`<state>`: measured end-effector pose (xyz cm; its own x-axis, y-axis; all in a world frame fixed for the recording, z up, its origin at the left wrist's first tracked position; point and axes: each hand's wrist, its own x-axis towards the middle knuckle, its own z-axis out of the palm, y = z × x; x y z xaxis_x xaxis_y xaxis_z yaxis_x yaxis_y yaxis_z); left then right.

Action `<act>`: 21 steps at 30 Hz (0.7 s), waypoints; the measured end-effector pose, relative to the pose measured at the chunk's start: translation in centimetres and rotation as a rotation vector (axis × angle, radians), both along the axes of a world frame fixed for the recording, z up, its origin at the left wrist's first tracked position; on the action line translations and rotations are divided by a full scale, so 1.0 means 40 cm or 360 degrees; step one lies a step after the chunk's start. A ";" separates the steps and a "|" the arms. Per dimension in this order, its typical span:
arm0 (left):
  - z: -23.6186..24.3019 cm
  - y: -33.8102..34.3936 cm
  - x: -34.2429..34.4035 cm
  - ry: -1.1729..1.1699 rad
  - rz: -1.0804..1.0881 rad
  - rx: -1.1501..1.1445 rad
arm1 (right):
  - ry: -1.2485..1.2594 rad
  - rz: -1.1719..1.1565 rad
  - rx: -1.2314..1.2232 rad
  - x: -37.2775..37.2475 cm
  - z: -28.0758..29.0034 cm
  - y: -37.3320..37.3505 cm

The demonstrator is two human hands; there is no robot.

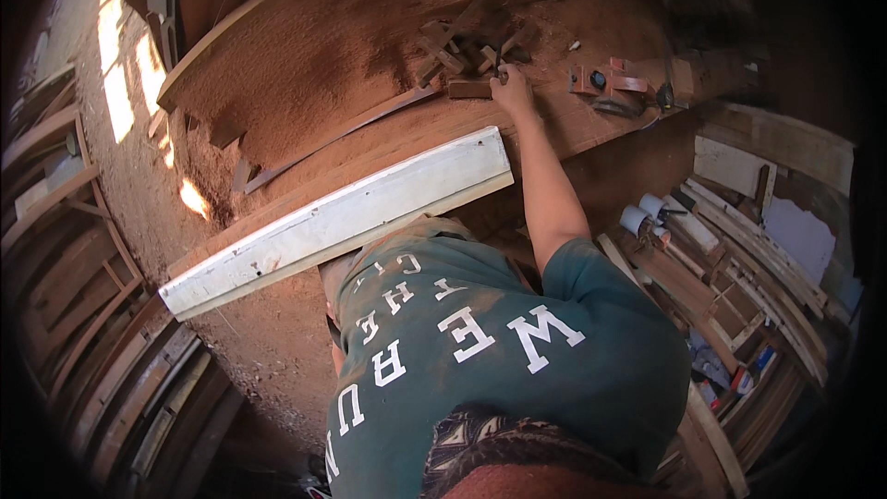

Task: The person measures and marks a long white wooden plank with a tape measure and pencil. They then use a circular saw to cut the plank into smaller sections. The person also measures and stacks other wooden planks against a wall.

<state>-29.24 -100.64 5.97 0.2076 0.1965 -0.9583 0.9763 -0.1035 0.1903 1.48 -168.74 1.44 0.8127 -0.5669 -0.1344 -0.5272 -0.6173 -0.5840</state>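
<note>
My right arm reaches forward across the sawdust-covered workbench (305, 60). At its end, my right hand (513, 91) has its fingers closed at the near edge of a pile of wooden tools (453, 48). A small dark piece shows at the fingertips, too small to name. Just left of the hand lies a short wooden block (469, 90). Of my left side only a sliver of arm (336, 351) shows beside the green shirt; the left hand is hidden. In front of my body a long white-painted board (342, 222) lies slanting along the bench's near edge.
A handsaw (342, 134) with a long thin blade lies beyond the board. Right of my hand stands a red tool with a black knob (610, 81). Timber offcuts (739, 259) and light-blue cylinders (637, 220) fill the right side. Curved wooden frames (88, 286) stack at left.
</note>
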 end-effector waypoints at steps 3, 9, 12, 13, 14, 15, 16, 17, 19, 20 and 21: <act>0.005 0.013 0.056 0.0008 -0.0120 0.0015 | -0.0033 -0.0223 0.0023 -0.067 0.018 -0.001; -0.039 0.020 0.201 -0.0106 -0.0305 -0.0066 | -0.0158 -0.0404 -0.0074 -0.246 0.025 -0.023; -0.060 0.012 0.302 -0.0221 -0.0403 -0.0143 | -0.0072 -0.0541 -0.0005 -0.340 0.037 -0.002; -0.055 -0.008 0.326 -0.0244 -0.0413 -0.0172 | -0.0071 -0.0577 0.0063 -0.364 0.061 0.014; -0.047 -0.020 0.341 -0.0248 -0.0427 -0.0194 | -0.0070 -0.0614 0.0123 -0.386 0.082 0.035; -0.028 -0.045 0.355 -0.0222 -0.0457 -0.0225 | -0.0032 -0.0612 0.0080 -0.410 0.091 0.048; -0.016 -0.058 0.359 -0.0225 -0.0484 -0.0250 | 0.0011 -0.0614 0.0034 -0.436 0.100 0.061; -0.057 -0.029 0.332 -0.0231 -0.0501 -0.0290 | 0.0050 -0.0618 -0.0019 -0.457 0.115 0.073; -0.165 0.022 0.279 -0.0222 -0.0569 -0.0358 | 0.0033 -0.0631 -0.0037 -0.508 0.147 0.110; -0.207 0.048 0.255 -0.0209 -0.0624 -0.0385 | 0.0024 -0.0641 -0.0052 -0.534 0.162 0.122; -0.225 0.059 0.229 -0.0187 -0.0595 -0.0391 | 0.0019 -0.0649 -0.0085 -0.554 0.167 0.128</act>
